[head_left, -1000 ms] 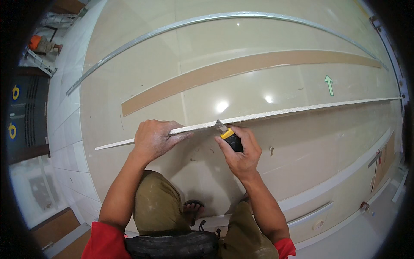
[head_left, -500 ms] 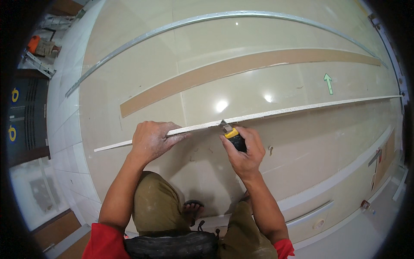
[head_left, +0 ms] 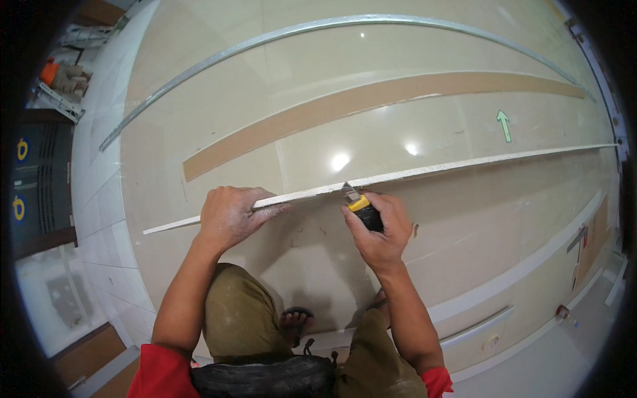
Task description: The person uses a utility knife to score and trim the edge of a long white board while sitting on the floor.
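A long, narrow strip of white board (head_left: 451, 164), seen edge-on, runs across the view from the left to the far right. My left hand (head_left: 229, 215), dusted with white powder, grips it left of the middle, the thumb on the near side and the fingers over the far side. In my right hand (head_left: 388, 232) is a utility knife (head_left: 360, 207) with a yellow and black body. Its blade tip meets the strip's near edge, a little right of my left hand. My right fingers wrap round the handle and partly hide it.
Beyond the strip, a long brown board strip (head_left: 371, 96) lies on the glossy beige floor. Farther off is a long grey metal profile (head_left: 318, 25). A green arrow marking (head_left: 503, 126) shows at the right. Dark boxes (head_left: 43, 179) stand at the left; a metal piece (head_left: 478, 328) lies near right.
My right hand and the knife have shifted slightly to the right along the strip. My left hand keeps its grip at nearly the same spot.
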`<state>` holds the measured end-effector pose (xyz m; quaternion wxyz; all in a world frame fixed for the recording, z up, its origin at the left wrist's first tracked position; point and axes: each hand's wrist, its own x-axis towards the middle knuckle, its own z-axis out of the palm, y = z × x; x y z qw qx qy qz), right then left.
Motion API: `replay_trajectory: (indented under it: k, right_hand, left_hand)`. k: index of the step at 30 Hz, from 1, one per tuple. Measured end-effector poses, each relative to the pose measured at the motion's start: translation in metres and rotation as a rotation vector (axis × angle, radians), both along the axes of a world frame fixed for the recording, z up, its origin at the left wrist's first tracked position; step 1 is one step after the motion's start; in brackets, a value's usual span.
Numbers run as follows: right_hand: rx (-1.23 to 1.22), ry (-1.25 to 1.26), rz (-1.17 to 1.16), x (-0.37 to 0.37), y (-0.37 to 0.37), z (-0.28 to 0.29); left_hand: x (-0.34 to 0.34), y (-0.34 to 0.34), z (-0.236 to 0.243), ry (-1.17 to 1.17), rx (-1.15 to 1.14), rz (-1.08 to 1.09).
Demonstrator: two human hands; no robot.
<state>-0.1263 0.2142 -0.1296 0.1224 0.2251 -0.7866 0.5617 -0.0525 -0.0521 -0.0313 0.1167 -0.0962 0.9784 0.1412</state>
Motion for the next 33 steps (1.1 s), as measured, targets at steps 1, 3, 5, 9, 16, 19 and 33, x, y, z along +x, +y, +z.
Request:
replay_trajectory:
  k: [1, 3, 5, 9, 16, 19, 33]
  right_hand:
    - [-0.022, -0.024, 0.036, -0.001, -0.002, 0.000]
    - [-0.046, -0.048, 0.071, -0.001, -0.001, 0.001]
    - [-0.003, -0.047, -0.001, -0.003, 0.002, 0.002]
    - [-0.012, -0.031, 0.004, -0.006, 0.008, 0.001]
    - [-0.027, -0.007, -0.025, -0.012, 0.016, -0.003]
    - [-0.012, 0.035, -0.033, -0.016, 0.016, 0.000]
    - [-0.021, -0.026, 0.052, -0.017, 0.017, 0.002]
  left_hand:
    - [0.000, 0.000, 0.000, -0.001, 0.002, -0.003]
    - [0.000, 0.000, 0.001, -0.003, 0.019, 0.019]
    - [0.002, -0.001, 0.000, -0.003, 0.008, 0.016]
    - [0.000, 0.000, 0.000, 0.003, -0.005, -0.011]
    - [-0.003, 0.003, 0.004, -0.035, -0.015, 0.033]
    - [-0.001, 0.002, 0.001, -0.016, -0.029, -0.020]
    - [0.000, 0.001, 0.002, -0.018, -0.006, 0.026]
